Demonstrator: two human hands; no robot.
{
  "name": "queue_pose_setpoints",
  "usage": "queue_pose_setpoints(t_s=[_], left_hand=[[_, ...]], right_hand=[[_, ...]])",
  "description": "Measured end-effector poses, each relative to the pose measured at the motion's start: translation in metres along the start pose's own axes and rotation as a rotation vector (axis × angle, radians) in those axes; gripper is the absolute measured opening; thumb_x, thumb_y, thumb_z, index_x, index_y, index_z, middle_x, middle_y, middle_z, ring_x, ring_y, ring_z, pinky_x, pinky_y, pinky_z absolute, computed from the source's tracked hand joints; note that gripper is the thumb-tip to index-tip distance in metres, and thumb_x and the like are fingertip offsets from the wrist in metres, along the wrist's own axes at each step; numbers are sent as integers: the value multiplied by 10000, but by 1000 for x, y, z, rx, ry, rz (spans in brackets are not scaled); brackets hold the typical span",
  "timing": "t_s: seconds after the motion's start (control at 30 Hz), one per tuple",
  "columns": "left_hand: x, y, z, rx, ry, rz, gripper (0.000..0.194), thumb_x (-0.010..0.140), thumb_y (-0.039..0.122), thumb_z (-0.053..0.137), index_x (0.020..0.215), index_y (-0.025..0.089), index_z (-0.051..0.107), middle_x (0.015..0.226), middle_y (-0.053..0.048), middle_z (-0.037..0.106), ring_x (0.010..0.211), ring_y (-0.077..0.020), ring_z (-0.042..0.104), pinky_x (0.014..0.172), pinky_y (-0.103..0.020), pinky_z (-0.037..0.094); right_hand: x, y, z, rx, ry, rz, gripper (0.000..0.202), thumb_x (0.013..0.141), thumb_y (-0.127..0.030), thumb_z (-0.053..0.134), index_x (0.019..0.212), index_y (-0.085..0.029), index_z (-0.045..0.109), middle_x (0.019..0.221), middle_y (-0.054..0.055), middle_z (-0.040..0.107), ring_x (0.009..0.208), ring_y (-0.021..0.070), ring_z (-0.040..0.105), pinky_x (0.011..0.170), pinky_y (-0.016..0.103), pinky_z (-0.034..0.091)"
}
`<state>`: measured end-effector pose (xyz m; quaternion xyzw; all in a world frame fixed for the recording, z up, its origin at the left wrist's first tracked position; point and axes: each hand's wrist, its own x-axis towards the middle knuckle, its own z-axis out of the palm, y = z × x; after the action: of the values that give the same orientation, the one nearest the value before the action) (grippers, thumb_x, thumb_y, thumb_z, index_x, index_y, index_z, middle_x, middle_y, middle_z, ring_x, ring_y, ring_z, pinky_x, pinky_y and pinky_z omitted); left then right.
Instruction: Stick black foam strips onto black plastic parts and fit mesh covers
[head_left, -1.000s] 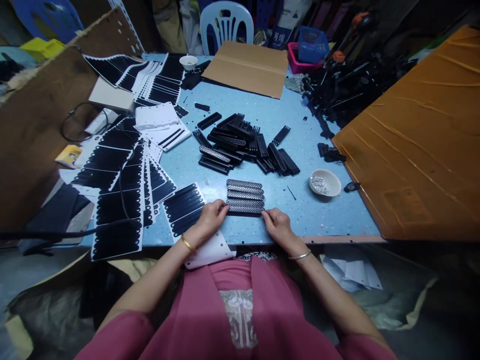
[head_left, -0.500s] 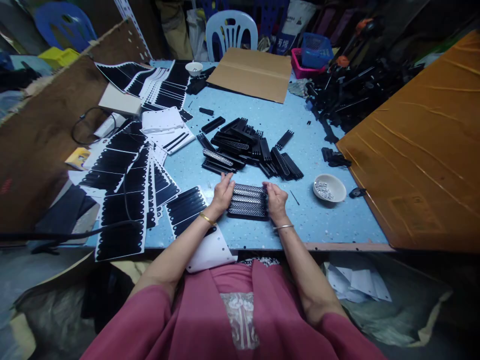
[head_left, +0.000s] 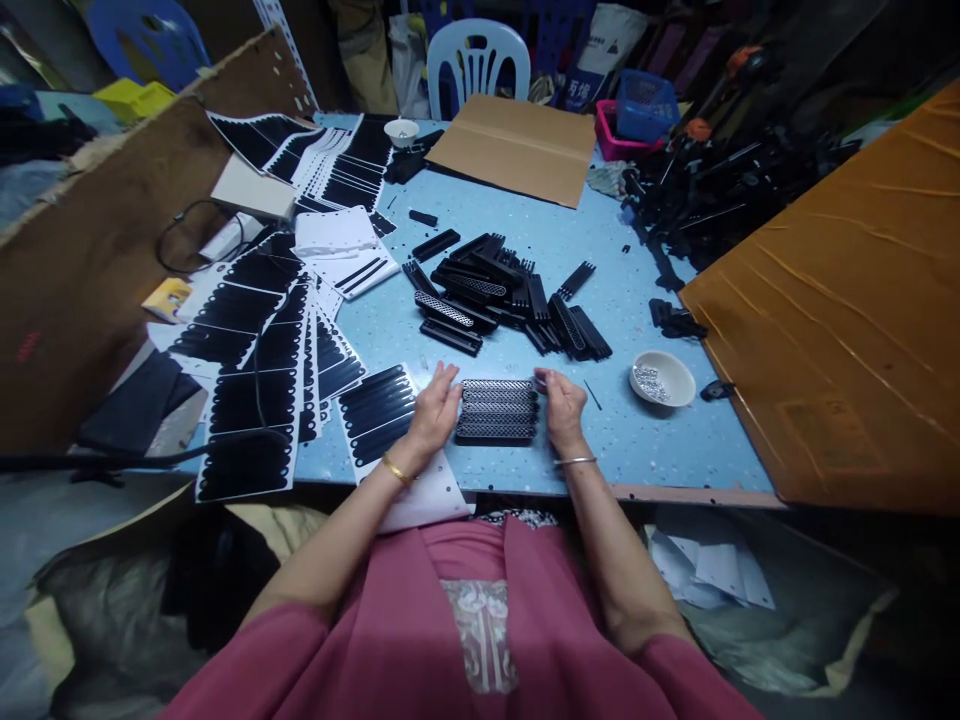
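Sitting in a snug block — long black strips with silvery lattice faces (head_left: 496, 412), by the worktop's (head_left: 517, 475) front edge, side by side now. Left hand's (head_left: 435, 412) fingers part-open, right hand's (head_left: 564, 408) loosely curled, neither gripping; contact, I can't tell.

Blue table (head_left: 555, 230): black bar pile (head_left: 480, 285), patterned strips (head_left: 497, 410), sheets (head_left: 250, 425), cardboard (head_left: 517, 145), 2 white bowls (head_left: 679, 382).

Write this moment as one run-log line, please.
patterned strips: side by side; left hand: at their left end; right hand: at their right end; contact: unclear; black parts: piled beyond; white bowl: at right
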<state>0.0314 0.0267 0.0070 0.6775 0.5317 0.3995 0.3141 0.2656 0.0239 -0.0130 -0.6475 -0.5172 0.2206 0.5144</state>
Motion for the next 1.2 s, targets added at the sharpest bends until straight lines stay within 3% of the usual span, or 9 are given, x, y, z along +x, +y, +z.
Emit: queue_pose_setpoints(t_s=[0.13, 0.2, 0.27, 0.4, 0.53, 0.63, 0.77, 1.0, 1.2], left_hand=[[-51, 6, -73, 136, 173, -135, 209, 878, 340, 581, 935, 188, 713, 868, -54, 753, 788, -193, 699, 766, -295, 553], [-91, 2, -101, 157, 248, -263, 212, 844, 367, 612, 749, 192, 686, 623, 2, 666, 573, -135, 609, 567, -225, 491], [-130, -5, -112, 129, 332, -400, 235, 790, 379, 658, 657, 185, 650, 535, 24, 594, 491, -107, 533, 478, -200, 422], [-176, -18, -95, -213, 324, -658, 236, 610, 348, 787, 706, 158, 685, 611, -10, 666, 554, -137, 597, 538, -228, 480], [-177, -20, -76, -773, 375, -756, 351, 589, 313, 811, 863, 121, 706, 729, -48, 714, 629, -142, 632, 614, -247, 500], [-172, -17, -79, -948, 446, -728, 301, 599, 282, 805, 819, 110, 693, 704, -30, 694, 589, -108, 590, 589, -221, 458], [-175, -12, -83, -966, 421, -731, 260, 587, 236, 800, 788, 108, 695, 697, -18, 683, 590, -100, 578, 594, -217, 436], [-171, -2, -80, -1013, 412, -698, 181, 566, 184, 791, 720, 121, 720, 666, -7, 668, 598, -99, 559, 608, -217, 421], [-162, -7, -79, -1081, 386, -693, 181, 501, 124, 801, 657, 101, 713, 633, -14, 659, 595, -94, 560, 604, -200, 401]], right_hand=[[-27, -38, -29, -152, -24, -195, 281, 914, -401, 531, 848, -194, 710, 832, 96, 729, 802, 229, 670, 798, 391, 543], [-55, -60, -29, -138, -204, -295, 186, 904, -328, 565, 899, -222, 718, 868, 96, 738, 807, 233, 683, 800, 402, 555], [-84, -77, -15, -61, -436, -415, 169, 900, -257, 566, 965, -247, 721, 900, 91, 744, 823, 236, 694, 773, 404, 570], [-121, -80, 44, -5, -665, -643, 249, 898, -190, 542, 1089, -241, 695, 1105, 109, 722, 1083, 274, 644, 898, 479, 536], [-133, -66, 85, -177, -697, -739, 212, 906, -265, 568, 1046, -180, 703, 1107, 145, 715, 1093, 319, 608, 889, 493, 487], [-141, -61, 80, -255, -733, -766, 197, 909, -296, 584, 1016, -190, 711, 1077, 126, 719, 1005, 292, 609, 849, 447, 459], [-147, -64, 71, -219, -708, -704, 213, 901, -338, 596, 1015, -204, 718, 953, 107, 730, 864, 256, 614, 790, 409, 460], [-142, -74, 102, 37, -805, -552, 226, 864, -390, 655, 973, -215, 749, 942, 100, 743, 904, 249, 657, 815, 397, 517], [-139, -78, 98, 101, -897, -505, 248, 941, -349, 531, 934, -224, 745, 915, 72, 755, 872, 222, 678, 816, 374, 517]])
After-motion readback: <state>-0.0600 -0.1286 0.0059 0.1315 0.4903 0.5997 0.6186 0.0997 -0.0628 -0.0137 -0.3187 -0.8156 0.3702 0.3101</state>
